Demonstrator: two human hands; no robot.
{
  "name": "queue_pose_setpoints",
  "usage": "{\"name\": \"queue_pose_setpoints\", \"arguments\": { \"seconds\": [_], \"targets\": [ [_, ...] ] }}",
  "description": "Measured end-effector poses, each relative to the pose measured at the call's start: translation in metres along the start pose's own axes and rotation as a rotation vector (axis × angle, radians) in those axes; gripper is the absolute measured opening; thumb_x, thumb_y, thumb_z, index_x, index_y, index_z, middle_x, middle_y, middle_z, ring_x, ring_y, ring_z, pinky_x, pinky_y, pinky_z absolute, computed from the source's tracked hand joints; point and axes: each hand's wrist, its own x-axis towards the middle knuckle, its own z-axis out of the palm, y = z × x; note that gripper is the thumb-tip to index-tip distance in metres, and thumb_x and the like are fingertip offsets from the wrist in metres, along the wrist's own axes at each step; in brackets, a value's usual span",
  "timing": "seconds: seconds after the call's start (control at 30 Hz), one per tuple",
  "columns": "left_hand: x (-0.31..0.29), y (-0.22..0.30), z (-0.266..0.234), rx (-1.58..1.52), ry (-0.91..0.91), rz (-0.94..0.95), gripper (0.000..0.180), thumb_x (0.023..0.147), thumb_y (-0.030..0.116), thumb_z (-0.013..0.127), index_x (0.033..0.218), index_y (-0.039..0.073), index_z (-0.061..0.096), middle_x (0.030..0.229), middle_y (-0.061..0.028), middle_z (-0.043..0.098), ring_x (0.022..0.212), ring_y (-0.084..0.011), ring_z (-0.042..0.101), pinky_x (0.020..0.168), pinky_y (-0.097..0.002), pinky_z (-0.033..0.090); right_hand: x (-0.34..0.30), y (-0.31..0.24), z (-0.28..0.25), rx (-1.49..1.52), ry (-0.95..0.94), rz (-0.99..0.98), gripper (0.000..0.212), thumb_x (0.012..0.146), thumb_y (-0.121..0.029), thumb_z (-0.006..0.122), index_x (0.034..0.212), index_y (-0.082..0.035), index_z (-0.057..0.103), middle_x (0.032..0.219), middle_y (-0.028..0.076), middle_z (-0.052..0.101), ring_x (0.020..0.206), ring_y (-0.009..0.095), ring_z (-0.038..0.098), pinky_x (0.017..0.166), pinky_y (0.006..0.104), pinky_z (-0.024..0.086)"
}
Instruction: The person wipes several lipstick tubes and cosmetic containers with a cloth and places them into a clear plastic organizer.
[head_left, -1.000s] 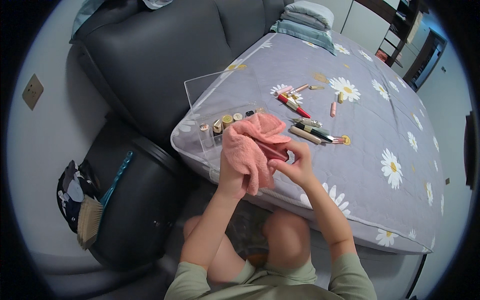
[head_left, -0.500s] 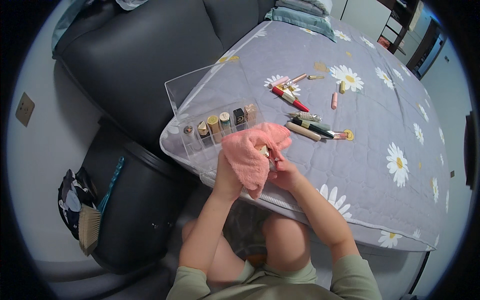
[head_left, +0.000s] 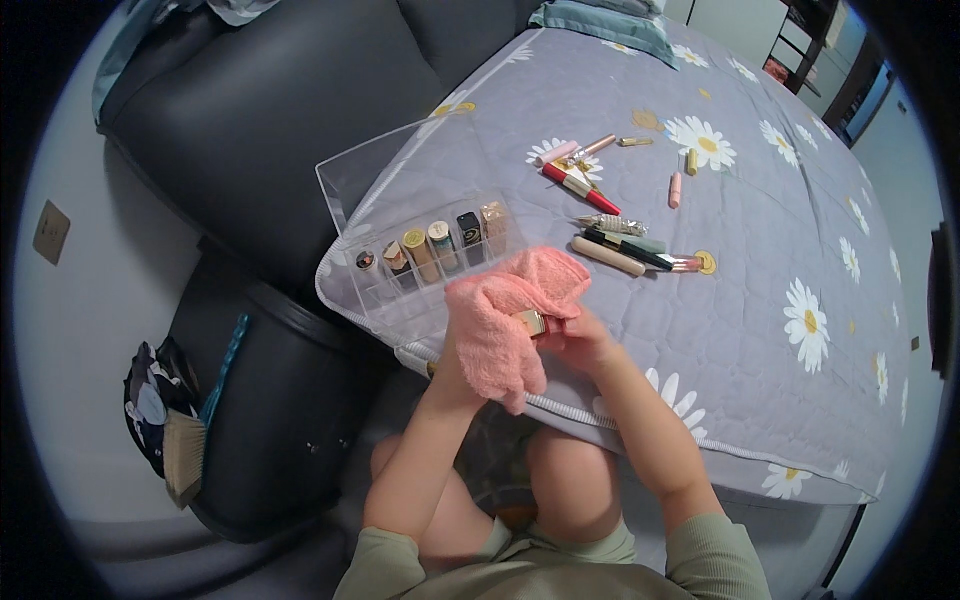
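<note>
Over the bed's near edge, a pink towel [head_left: 495, 330] is bunched around my left hand [head_left: 458, 378], whose fingers it mostly hides. My right hand [head_left: 585, 342] is closed at the towel's right side, gripping a small lipstick [head_left: 532, 322] with a gold end and a red part. The gold end lies against a fold of the cloth. Just beyond the towel stands a clear plastic organizer [head_left: 385, 300] with its lid [head_left: 400, 165] raised. Several upright lipsticks [head_left: 441, 243] fill its back row, and part of its front is behind the towel.
On the daisy-patterned bed [head_left: 740, 340] lie a red tube [head_left: 582, 190], a beige tube [head_left: 608, 256], a makeup brush [head_left: 690, 264], pink tubes [head_left: 676, 190] and other cosmetics. A dark headboard [head_left: 290, 120] rises at left, above a black nightstand [head_left: 270, 420] and a bed brush [head_left: 185, 450].
The lipstick's gold end shows more and has turned toward the left within the towel. Both hands have shifted slightly, and the towel's folds have changed shape. The view has moved a little.
</note>
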Motion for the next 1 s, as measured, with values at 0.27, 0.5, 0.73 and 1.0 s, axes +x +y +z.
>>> {"name": "queue_pose_setpoints", "arguments": {
  "seconds": [0.27, 0.5, 0.73, 1.0],
  "targets": [
    [-0.003, 0.003, -0.004, -0.175, -0.08, -0.361, 0.016, 0.071, 0.011, 0.055, 0.076, -0.003, 0.051, 0.069, -0.004, 0.052, 0.057, -0.0082, 0.049, 0.051, -0.0214, 0.042, -0.004, -0.025, -0.017, -0.315, 0.063, -0.228, 0.027, 0.061, -0.011, 0.067, 0.086, -0.001, 0.06, 0.087, 0.003, 0.057, 0.082, 0.008, 0.05, 0.073, 0.0225, 0.039],
    [-0.018, -0.001, -0.004, -0.855, 0.318, -0.657, 0.022, 0.077, 0.014, 0.052, 0.092, -0.002, 0.049, 0.085, -0.0074, 0.054, 0.071, -0.0122, 0.055, 0.059, -0.0245, 0.047, 0.0, -0.027, -0.001, -0.378, -0.004, -0.215, 0.024, 0.067, -0.009, 0.065, 0.088, 0.001, 0.06, 0.084, 0.002, 0.059, 0.078, 0.009, 0.051, 0.072, 0.0243, 0.04],
    [-0.024, -0.008, -0.008, -0.841, 0.345, -0.561, 0.032, 0.081, 0.02, 0.046, 0.105, -0.001, 0.044, 0.097, -0.008, 0.051, 0.083, -0.0153, 0.054, 0.07, -0.0277, 0.046, 0.005, -0.012, 0.0, -0.464, 0.077, -0.335, 0.03, 0.069, -0.011, 0.065, 0.094, 0.002, 0.057, 0.086, 0.004, 0.059, 0.081, 0.01, 0.052, 0.074, 0.0242, 0.041],
    [-0.019, 0.002, -0.005, -0.723, 0.174, -0.473, 0.039, 0.078, 0.017, 0.054, 0.11, 0.0, 0.041, 0.103, -0.0094, 0.049, 0.089, -0.0177, 0.053, 0.073, -0.0295, 0.046, 0.005, 0.0, 0.002, -0.745, 0.255, -0.53, 0.024, 0.063, -0.011, 0.066, 0.083, -0.001, 0.06, 0.076, 0.001, 0.059, 0.063, 0.006, 0.049, 0.054, 0.0202, 0.038]
  ]
}}
